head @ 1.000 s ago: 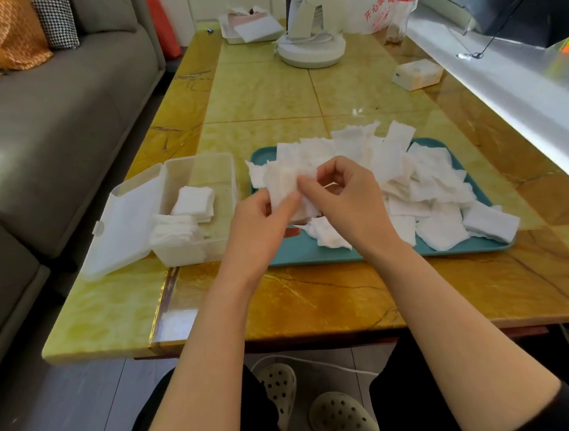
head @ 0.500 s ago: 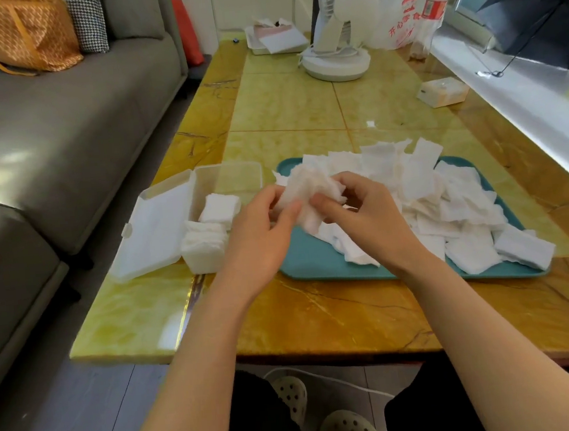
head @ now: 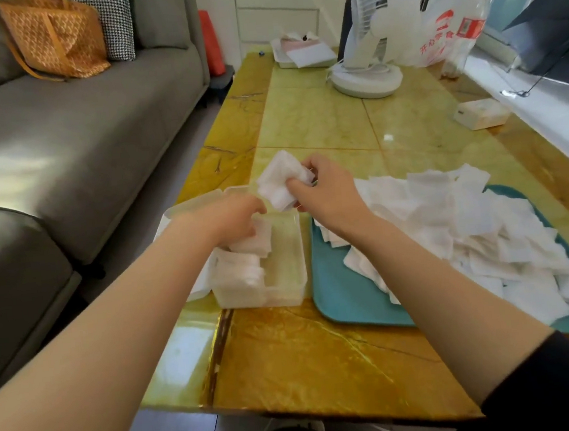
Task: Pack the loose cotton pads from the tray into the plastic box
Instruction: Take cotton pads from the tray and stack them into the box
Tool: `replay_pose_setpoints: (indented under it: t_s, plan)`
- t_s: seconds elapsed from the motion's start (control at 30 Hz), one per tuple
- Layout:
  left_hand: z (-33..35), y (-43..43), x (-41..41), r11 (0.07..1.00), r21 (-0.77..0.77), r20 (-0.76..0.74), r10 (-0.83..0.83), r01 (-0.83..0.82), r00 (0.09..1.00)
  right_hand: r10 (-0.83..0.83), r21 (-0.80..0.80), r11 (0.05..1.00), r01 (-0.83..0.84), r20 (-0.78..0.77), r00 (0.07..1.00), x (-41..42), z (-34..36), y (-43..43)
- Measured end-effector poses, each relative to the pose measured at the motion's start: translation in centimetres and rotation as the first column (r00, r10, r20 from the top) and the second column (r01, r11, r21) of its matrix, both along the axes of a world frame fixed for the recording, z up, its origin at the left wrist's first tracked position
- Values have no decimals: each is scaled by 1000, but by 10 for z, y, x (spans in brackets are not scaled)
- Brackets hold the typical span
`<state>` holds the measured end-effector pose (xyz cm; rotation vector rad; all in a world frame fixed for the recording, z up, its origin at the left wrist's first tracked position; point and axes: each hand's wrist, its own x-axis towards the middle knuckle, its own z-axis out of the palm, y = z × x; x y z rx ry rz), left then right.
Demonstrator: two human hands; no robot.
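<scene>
A clear plastic box [head: 291, 269] stands on the yellow table, its lid [head: 196, 285] open to the left, with white cotton pads [head: 243, 270] stacked in its left part. My right hand [head: 326, 194] holds a bunch of cotton pads [head: 282, 181] above the box's far end. My left hand [head: 231, 216] reaches down into the box and its fingers rest on a stacked pad [head: 256, 240]; whether it grips is hidden. To the right, a teal tray [head: 345, 296] carries a loose heap of white pads [head: 476, 226].
A grey sofa [head: 63, 138] runs along the table's left side. At the far end stand a white fan [head: 367, 77], a flat tray of papers [head: 300, 54] and a plastic bag [head: 449, 29]. A small white box [head: 480, 114] lies near the right edge by the window sill.
Both hands moved left from over the tray to the box. My right hand carried the bunch of pads there; my left hand let go of it and went down into the box.
</scene>
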<state>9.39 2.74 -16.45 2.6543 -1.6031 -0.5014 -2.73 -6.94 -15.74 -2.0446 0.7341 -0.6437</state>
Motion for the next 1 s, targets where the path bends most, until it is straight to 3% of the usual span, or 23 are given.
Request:
replay_pose_setpoints:
  t_s: [0.33, 0.53, 0.63, 0.73, 0.83, 1.0]
  plan:
    - [-8, -17, 8, 971, 232, 100, -80, 55, 992, -19, 34, 999, 22, -68, 998, 2, -16, -8]
    - [-4, -12, 3, 971, 232, 55, -64, 50, 996, -20, 35, 999, 22, -64, 998, 1, -15, -7]
    - [2, -6, -3, 990, 121, 54, -72, 65, 996, -24, 18, 1000, 25, -55, 998, 1, -15, -6]
    - [15, 12, -7, 993, -55, 218, -90, 104, 972, -31, -85, 996, 25, -69, 997, -1, -12, -3]
    - [19, 36, -10, 990, -42, 329, -113, 134, 938, -6, -186, 983, -5, -60, 998, 2, -6, 2]
    - [16, 62, -26, 991, 122, 186, -82, 60, 979, 92, -375, 911, -171, -219, 971, 19, -5, 17]
